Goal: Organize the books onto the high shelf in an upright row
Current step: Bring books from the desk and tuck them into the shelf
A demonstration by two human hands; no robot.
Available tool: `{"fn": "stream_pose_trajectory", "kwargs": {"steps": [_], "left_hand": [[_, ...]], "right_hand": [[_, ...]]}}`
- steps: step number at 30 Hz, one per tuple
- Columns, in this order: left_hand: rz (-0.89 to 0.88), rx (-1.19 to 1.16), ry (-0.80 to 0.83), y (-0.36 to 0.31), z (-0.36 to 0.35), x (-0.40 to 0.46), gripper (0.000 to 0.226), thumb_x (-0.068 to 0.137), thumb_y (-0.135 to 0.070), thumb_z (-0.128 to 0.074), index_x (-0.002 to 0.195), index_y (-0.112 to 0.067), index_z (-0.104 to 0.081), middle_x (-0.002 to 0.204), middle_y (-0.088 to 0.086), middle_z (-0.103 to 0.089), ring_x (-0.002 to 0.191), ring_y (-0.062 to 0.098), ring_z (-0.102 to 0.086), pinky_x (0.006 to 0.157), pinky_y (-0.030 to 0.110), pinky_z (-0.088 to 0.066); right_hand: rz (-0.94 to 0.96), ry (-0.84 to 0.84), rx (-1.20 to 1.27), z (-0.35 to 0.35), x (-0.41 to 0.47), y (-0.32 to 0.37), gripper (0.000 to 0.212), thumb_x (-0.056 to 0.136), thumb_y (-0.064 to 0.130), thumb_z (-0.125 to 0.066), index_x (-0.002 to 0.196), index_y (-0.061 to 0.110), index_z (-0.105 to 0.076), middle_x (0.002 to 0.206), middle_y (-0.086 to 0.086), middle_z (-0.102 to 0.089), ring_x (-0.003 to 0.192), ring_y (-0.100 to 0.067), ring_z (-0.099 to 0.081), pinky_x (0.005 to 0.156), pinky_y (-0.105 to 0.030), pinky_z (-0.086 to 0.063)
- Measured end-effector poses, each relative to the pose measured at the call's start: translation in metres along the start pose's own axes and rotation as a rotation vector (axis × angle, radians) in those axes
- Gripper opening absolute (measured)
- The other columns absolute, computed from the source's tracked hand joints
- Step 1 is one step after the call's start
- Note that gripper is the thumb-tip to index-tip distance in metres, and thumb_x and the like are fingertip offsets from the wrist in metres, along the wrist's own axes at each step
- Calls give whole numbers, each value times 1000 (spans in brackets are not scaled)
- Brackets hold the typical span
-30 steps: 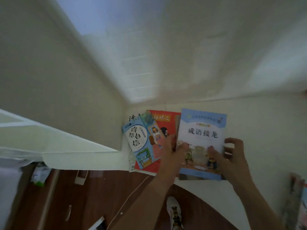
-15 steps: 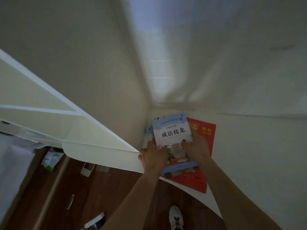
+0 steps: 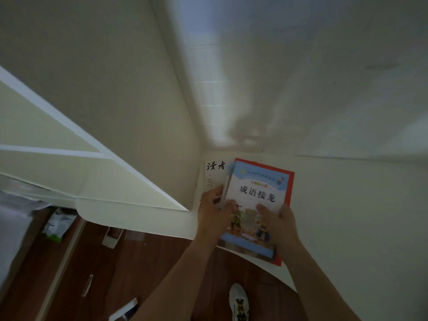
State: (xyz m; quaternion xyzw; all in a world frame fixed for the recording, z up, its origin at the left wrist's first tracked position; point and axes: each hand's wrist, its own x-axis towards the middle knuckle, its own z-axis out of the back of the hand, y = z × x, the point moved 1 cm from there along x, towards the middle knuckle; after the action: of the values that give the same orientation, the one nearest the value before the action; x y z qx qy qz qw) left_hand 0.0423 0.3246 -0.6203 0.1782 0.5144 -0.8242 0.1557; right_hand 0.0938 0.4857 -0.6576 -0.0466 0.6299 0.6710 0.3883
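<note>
Blue-bordered and pale, the top book (image 3: 254, 200) lies cover-up on a small stack in the corner of the high white shelf (image 3: 347, 205), where the shelf meets the side wall (image 3: 115, 100) and the back wall (image 3: 301, 77). Under it a red book (image 3: 290, 186) shows as a border along the top and right edges and as a corner at the lower right, which sticks out past the shelf's front edge. To the left a white book (image 3: 214, 172) with black brush characters peeks out from beneath, close against the side wall. All the books lie flat; none stands upright.

Both hands are clamped on the stack from the head view. The left hand (image 3: 214, 216) grips the left edge, thumb on the blue cover and fingers curled round the spines. The right hand (image 3: 278, 225) holds the right side, thumb pressed on the cover illustration and fingers wrapped behind the edge.

Below the shelf is a dark wooden floor (image 3: 150, 262), with a white shoe (image 3: 238, 302) near the bottom of the frame, a small white box (image 3: 112, 237) and a green-and-white packet (image 3: 59, 225) further left.
</note>
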Motion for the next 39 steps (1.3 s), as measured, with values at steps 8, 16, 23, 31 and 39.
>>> {"fn": "stream_pose_trajectory", "kwargs": {"steps": [8, 16, 23, 31, 39], "left_hand": [[17, 274, 8, -15, -30, -2, 59, 88, -33, -68, 140, -13, -49, 131, 9, -54, 123, 30, -54, 104, 41, -45], [-155, 308, 99, 1, -51, -24, 64, 82, -50, -76, 136, -29, -49, 136, -2, -37, 126, 21, -42, 106, 41, -44], [-303, -307, 390, -40, -36, -42, 72, 89, 2, -76, 145, -34, -47, 130, -1, -69, 119, 21, -69, 93, 42, -61], [-325, -250, 341, -11, -45, -52, 46, 89, 2, -75, 132, -8, -60, 122, 6, -72, 117, 19, -68, 99, 37, -57], [-320, -193, 377, 6, -58, -35, 45, 93, -2, -74, 135, -5, -60, 125, 14, -70, 117, 29, -68, 97, 48, -58]], "right_hand": [[-29, -134, 17, 56, -6, -20, 29, 97, 17, -65, 120, 6, -51, 98, -23, -62, 46, -27, -61, 40, -28, -46], [59, -87, 255, 58, -26, -11, 21, 95, 13, -69, 112, 23, -62, 108, 0, -73, 87, -15, -72, 63, -32, -59], [358, 167, 367, 98, -51, 30, 49, 85, -1, -68, 133, 7, -57, 118, -7, -74, 104, -23, -73, 80, -36, -62], [353, 197, 375, 89, -30, 23, 55, 72, -34, -53, 103, 11, -59, 90, 8, -71, 95, -10, -68, 76, -25, -56], [337, 166, 310, 83, -18, 16, 54, 76, -27, -55, 111, 11, -70, 99, 4, -78, 96, -15, -74, 76, -28, -59]]}}
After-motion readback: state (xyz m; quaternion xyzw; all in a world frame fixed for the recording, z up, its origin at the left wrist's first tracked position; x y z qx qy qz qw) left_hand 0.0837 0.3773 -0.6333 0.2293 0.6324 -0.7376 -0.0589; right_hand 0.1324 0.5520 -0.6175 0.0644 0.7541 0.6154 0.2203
